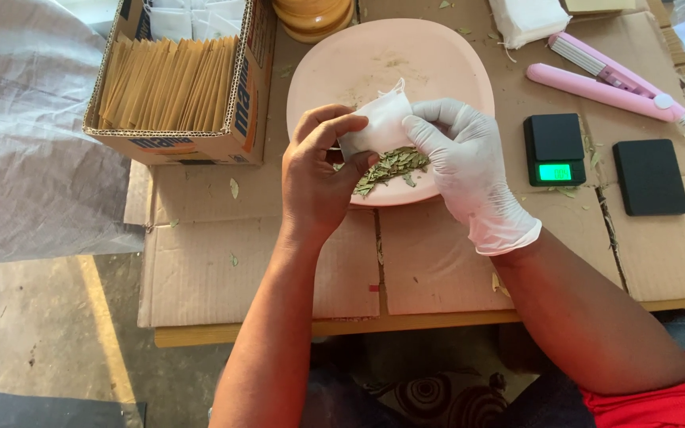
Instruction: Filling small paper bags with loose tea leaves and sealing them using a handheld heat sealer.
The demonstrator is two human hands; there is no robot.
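My bare left hand (316, 173) and my white-gloved right hand (467, 162) both pinch a small white filter bag (380, 124) over a pink plate (374, 55). The left holds the bag's left edge, the right its right side. A small heap of dried green leaves (391, 168) lies on the plate right under the bag, between my two hands. Whether the bag has leaves inside cannot be seen.
A cardboard box of tan envelopes (170, 83) stands at the left. A small black digital scale (554, 149) with a lit green display, a black square lid (649, 176) and a pink heat sealer (608, 81) lie at the right. The table is covered in cardboard (263, 261).
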